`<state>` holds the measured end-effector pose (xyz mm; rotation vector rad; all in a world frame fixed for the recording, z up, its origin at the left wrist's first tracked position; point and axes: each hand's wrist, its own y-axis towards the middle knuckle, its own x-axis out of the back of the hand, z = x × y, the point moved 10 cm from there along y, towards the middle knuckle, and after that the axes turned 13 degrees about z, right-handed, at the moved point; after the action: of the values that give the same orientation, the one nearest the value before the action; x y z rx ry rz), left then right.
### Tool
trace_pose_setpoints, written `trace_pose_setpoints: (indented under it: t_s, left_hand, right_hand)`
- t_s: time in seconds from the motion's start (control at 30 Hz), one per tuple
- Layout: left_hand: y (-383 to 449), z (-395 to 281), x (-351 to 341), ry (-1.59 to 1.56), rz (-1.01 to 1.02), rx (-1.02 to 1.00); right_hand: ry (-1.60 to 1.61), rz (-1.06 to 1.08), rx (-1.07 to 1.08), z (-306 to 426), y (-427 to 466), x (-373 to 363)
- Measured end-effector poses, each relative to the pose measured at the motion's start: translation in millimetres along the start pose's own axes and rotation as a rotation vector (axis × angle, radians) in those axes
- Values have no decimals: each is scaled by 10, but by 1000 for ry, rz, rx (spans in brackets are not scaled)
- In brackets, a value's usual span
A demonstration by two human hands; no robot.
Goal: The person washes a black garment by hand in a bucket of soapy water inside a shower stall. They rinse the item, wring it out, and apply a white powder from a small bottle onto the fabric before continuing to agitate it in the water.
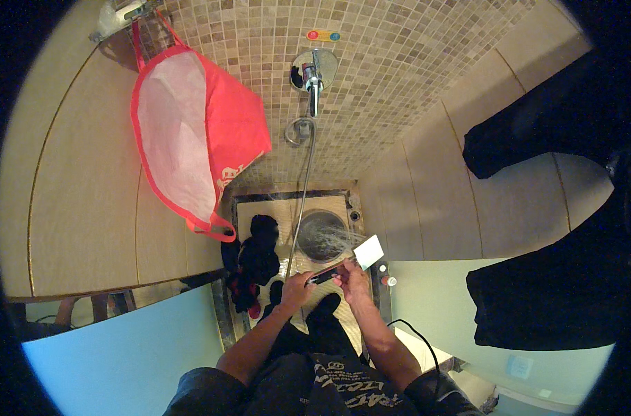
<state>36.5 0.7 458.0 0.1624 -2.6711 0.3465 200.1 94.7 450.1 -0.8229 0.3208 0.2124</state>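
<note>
My left hand grips the lower end of a hand shower's handle, where the metal shower hose comes down to it. My right hand is at the handle's other end, by the bright, square shower head. A dark part of the handle or a separate dark item lies between my hands; which one, I cannot tell. Water sprays leftward from the head into a round, dark basin on the ribbed shower floor. A heap of dark clothes with some red in it lies left of the basin.
A red bag bearing writing hangs open on the left. A chrome mixer tap sits on the mosaic wall. Dark trousers hang at right. A small bottle stands beside the raised edge; a black cable runs near my right arm.
</note>
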Motion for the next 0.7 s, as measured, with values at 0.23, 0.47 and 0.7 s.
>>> trace_pose_setpoints:
  t_s: [0.23,0.47,0.7]
  left_hand:
    - [23,149,-122,26,39,57]
    - [75,164,-179,65,75,150]
    - [90,96,-144,89,41,121]
  right_hand:
    - [19,52,4,4,-7,-31]
    - [77,-10,20,-44,68,92]
    - [148,-43,14,-23,40,65]
